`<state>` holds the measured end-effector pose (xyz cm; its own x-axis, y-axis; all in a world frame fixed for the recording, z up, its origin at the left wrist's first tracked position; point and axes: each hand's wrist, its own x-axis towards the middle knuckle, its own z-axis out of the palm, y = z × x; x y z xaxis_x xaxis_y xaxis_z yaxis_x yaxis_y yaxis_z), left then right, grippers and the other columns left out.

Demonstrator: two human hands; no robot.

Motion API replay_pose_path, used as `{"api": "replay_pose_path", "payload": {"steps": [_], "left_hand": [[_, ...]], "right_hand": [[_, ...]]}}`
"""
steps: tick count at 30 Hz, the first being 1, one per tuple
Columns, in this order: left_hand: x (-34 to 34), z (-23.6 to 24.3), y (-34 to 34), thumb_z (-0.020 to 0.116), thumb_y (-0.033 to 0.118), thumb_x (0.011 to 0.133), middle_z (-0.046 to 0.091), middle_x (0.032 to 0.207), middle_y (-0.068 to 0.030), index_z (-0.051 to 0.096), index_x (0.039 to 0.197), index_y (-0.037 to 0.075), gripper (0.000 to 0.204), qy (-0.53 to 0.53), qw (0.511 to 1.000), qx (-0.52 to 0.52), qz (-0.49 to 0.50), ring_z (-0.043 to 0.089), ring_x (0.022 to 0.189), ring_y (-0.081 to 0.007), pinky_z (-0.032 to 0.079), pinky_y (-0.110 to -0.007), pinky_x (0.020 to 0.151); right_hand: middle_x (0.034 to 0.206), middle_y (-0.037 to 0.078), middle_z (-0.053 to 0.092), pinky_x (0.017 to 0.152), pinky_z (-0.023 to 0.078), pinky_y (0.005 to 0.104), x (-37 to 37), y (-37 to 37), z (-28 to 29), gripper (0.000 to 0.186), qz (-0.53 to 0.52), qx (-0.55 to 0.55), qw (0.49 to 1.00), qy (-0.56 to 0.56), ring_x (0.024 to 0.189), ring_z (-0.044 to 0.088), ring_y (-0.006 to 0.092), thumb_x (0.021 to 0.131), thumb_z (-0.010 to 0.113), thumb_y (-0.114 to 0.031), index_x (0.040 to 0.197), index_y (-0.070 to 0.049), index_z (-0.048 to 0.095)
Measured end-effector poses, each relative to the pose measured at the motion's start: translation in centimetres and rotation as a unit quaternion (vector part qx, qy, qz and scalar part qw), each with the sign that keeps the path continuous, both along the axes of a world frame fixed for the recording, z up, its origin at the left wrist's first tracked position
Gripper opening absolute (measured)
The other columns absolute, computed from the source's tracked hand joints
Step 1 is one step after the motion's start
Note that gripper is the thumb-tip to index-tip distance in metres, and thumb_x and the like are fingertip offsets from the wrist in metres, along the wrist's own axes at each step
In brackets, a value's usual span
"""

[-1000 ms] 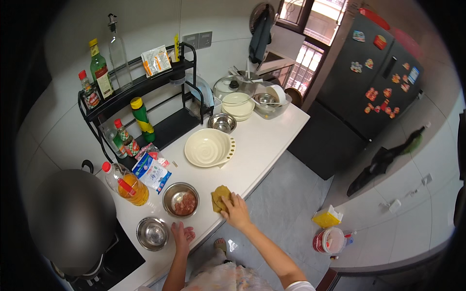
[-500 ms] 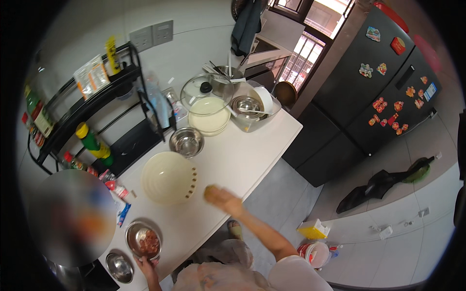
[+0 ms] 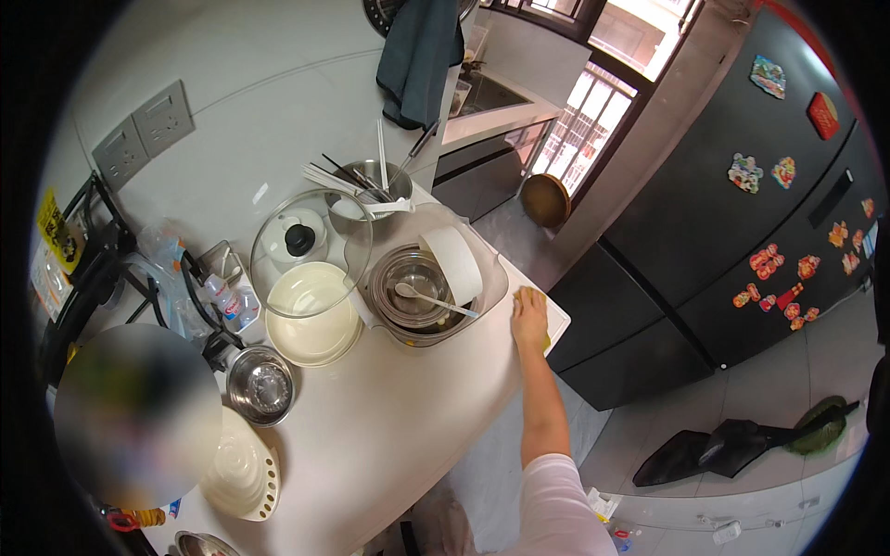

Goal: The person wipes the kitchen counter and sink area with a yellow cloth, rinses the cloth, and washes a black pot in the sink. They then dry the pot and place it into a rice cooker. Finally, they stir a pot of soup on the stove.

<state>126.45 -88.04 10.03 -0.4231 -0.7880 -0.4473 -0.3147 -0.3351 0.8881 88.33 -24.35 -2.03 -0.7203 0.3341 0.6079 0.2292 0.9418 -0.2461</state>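
Note:
My right hand (image 3: 530, 320) presses down on the far right corner of the white countertop (image 3: 399, 445). A small yellow-green wiping pad (image 3: 548, 344) shows beneath its edge; whether it is a cloth or a sponge I cannot tell. Just left of the hand stands a clear plastic tub (image 3: 501, 278), holding nested glass bowls (image 3: 413, 283), a white bowl (image 3: 454, 264) and a pale spoon (image 3: 436, 300). My left hand is out of view. At the lower left edge, only part of a metal bowl (image 3: 206, 545) shows.
Stacked cream dishes (image 3: 324, 345) sit under a glass lid (image 3: 345, 227). Behind them is a metal pot (image 3: 394, 176) with chopsticks and utensils. A steel bowl (image 3: 261, 385) and a cream colander (image 3: 239, 477) stand at left. A dark fridge (image 3: 677, 269) rises beyond the counter's right end.
My right hand has moved from beside the colander to the counter's far right corner, keeping the pad. The view has swung right, and my left hand at the metal bowl has left it.

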Motion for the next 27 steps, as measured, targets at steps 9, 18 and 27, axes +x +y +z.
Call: {"api": "replay_pose_path", "payload": {"steps": [9,18,27], "left_hand": [[1.9,2.8,1.9,0.058,0.016,0.087,0.059,0.095,-0.0047,0.048,0.123,0.004,0.04,0.032,0.999,0.035,0.026,0.051,0.066,-0.0101,0.041,-0.022,0.05],[4.5,2.0,2.9,0.05,0.014,0.084,0.058,0.087,-0.006,0.036,0.129,0.013,0.047,0.062,0.996,0.009,0.058,0.049,0.051,-0.0104,0.042,-0.022,0.042],[7.8,2.0,3.8,0.044,0.009,0.081,0.057,0.09,-0.007,0.034,0.13,0.015,0.05,0.072,0.992,0.008,0.103,0.05,0.047,-0.0119,0.043,-0.023,0.036]], "right_hand": [[0.119,0.02,0.053,0.091,0.042,0.0412,9.0,-17.1,0.6,0.03,0.222,-0.144,0.96,-0.095,0.107,0.052,0.0361,0.084,0.05,-0.006,0.113,-0.002,0.057],[0.121,0.017,0.053,0.1,0.034,0.0454,7.3,-34.4,-0.4,0.037,0.417,-0.04,0.906,-0.061,0.114,0.049,0.0309,0.079,0.049,-0.002,0.115,-0.008,0.058],[0.127,0.015,0.049,0.106,0.029,0.0442,19.8,-39.6,0.9,0.05,0.672,0.023,0.728,-0.134,0.12,0.045,0.0285,0.077,0.051,-0.007,0.127,-0.009,0.05]]}}
